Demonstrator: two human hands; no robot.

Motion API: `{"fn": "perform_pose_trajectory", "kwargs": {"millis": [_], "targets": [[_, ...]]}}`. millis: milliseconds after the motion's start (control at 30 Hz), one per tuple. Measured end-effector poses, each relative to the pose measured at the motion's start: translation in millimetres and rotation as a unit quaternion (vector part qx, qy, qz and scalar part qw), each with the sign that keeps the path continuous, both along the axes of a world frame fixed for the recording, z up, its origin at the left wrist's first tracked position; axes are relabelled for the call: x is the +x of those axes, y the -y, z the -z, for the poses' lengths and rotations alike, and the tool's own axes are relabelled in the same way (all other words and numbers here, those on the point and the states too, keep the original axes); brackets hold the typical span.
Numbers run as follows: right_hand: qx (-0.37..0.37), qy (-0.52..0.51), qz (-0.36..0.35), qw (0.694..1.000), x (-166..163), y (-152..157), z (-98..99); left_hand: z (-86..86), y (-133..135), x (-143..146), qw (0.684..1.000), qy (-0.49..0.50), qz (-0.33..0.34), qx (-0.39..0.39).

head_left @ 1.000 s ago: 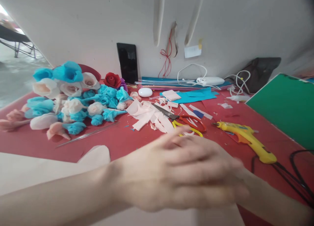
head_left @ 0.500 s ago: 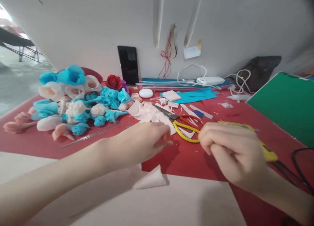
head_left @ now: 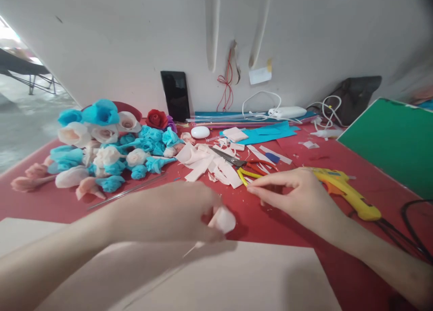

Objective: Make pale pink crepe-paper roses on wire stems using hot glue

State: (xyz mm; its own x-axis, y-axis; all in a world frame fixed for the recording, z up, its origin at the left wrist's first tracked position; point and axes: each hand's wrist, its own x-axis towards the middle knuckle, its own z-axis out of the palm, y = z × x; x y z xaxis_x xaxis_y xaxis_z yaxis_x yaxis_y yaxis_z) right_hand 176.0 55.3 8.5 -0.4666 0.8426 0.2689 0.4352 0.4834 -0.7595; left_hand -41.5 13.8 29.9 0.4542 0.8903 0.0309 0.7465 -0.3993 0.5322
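My left hand is closed around a pale pink paper flower bud, low over the near edge of the red tabletop. Its rounded petal pokes out past the fingers, and a thin stem runs down towards me over the white sheet. To the right, my right hand pinches thumb and forefinger together in front of the yellow loop of the scissors. Whether those fingers touch the loop or hold something small, I cannot tell. Pale pink paper strips lie under the scissor blades.
Blue, white and pink paper flowers are heaped at left, with thin clear rods before them. A yellow glue gun lies beyond my right wrist. Behind stand a phone, a white case and blue paper; a green board leans right.
My left hand has closed on the pale pink paper bud, which lay on the white sheet before. My right hand has shifted left and turned from a curled fist to a pinch.
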Motion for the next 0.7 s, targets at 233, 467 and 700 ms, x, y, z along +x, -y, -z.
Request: {"fn": "perform_pose_trajectory", "kwargs": {"millis": [233, 467, 700], "targets": [[-0.152, -0.054, -0.070, 0.984, 3, -3, -9.0, -9.5, -34, 10, 0.965, 0.188, -0.035, -0.177], [-0.306, -0.124, -0.157, 0.931, -2, 8, -8.2, 0.7, -26, 18, 0.929, 0.331, -0.057, -0.157], [-0.242, -0.120, -0.123, 0.955, -4, 17, -11.0, -6.9, -11, 26, 0.925, 0.354, -0.037, -0.129]]}}
